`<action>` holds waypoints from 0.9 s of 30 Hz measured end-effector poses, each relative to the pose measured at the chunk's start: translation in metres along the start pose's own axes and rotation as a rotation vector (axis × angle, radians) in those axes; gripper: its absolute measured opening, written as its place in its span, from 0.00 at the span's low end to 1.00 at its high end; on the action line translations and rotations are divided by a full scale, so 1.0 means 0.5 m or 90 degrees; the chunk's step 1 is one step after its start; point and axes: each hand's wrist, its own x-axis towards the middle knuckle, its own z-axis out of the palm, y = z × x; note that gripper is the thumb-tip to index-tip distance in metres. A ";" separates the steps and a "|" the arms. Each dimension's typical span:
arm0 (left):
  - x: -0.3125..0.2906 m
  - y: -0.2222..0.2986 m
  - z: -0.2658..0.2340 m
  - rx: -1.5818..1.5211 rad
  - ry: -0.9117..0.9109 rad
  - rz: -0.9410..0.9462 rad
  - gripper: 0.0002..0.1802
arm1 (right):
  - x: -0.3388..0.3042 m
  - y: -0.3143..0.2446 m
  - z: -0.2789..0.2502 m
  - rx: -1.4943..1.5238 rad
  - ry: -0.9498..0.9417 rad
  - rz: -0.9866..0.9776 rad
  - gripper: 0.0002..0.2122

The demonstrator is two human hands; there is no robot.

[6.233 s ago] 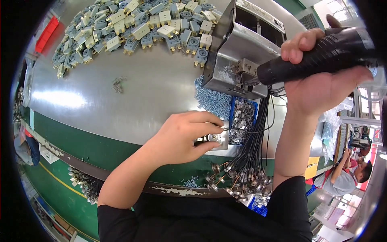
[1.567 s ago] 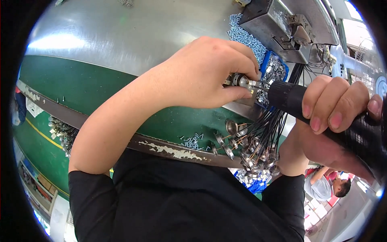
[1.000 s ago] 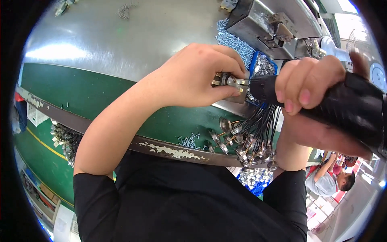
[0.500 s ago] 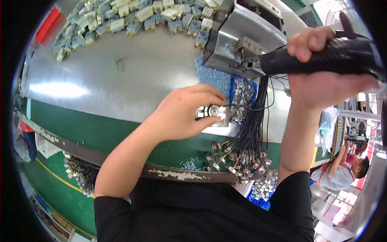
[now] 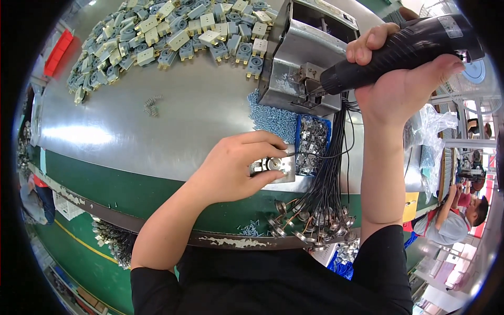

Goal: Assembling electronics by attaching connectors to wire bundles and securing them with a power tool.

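Observation:
My left hand [image 5: 226,170] has its thumb and fingers closed round a small round metal part [image 5: 274,164] with a black wire. This part sits at a flat metal block [image 5: 290,166] near the table's front edge. Raised at the right, my right hand [image 5: 391,97] grips a black electric screwdriver [image 5: 367,68]. Its nose points left at the small block [image 5: 311,72] on the front of a metal screw feeder box [image 5: 302,50]. Whether the bit touches a screw there is too small to tell.
Loose bluish screws [image 5: 273,118] lie beside a blue tray [image 5: 329,131] of small metal pieces. Black wires [image 5: 336,163] with round metal ends [image 5: 310,220] hang over the front edge. Grey-and-cream switch-like housings [image 5: 178,39] are heaped behind. A co-worker [image 5: 446,223] is at far right.
The view has shifted a little. My right hand has brought the screwdriver's nose slightly nearer the feeder's small block and tilted its back end upward. My left hand keeps its grip on the round part.

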 end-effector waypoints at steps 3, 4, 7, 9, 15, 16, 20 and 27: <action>0.001 -0.001 0.000 0.004 -0.005 -0.009 0.18 | 0.005 0.009 -0.008 -0.013 -0.052 -0.022 0.40; 0.001 0.000 0.000 0.005 -0.006 -0.008 0.18 | 0.029 0.019 -0.030 -0.013 -0.052 -0.024 0.40; 0.002 0.001 0.000 0.005 -0.006 -0.004 0.19 | 0.112 0.055 -0.099 0.004 -0.325 -0.080 0.50; -0.002 -0.001 0.000 0.007 -0.006 -0.003 0.19 | 0.119 0.064 -0.108 0.125 -0.401 -0.053 0.49; -0.004 -0.008 0.002 0.017 0.004 0.029 0.19 | 0.064 0.033 -0.084 -0.015 -0.372 -0.050 0.51; -0.007 -0.009 0.003 0.013 0.013 0.022 0.19 | 0.051 0.028 -0.084 -0.017 -0.381 -0.044 0.51; -0.011 -0.010 0.005 0.015 0.018 0.024 0.18 | 0.009 0.006 -0.098 0.115 -0.483 0.027 0.55; -0.017 -0.015 0.003 0.020 0.019 -0.002 0.17 | -0.056 0.006 -0.093 0.234 -0.646 0.079 0.56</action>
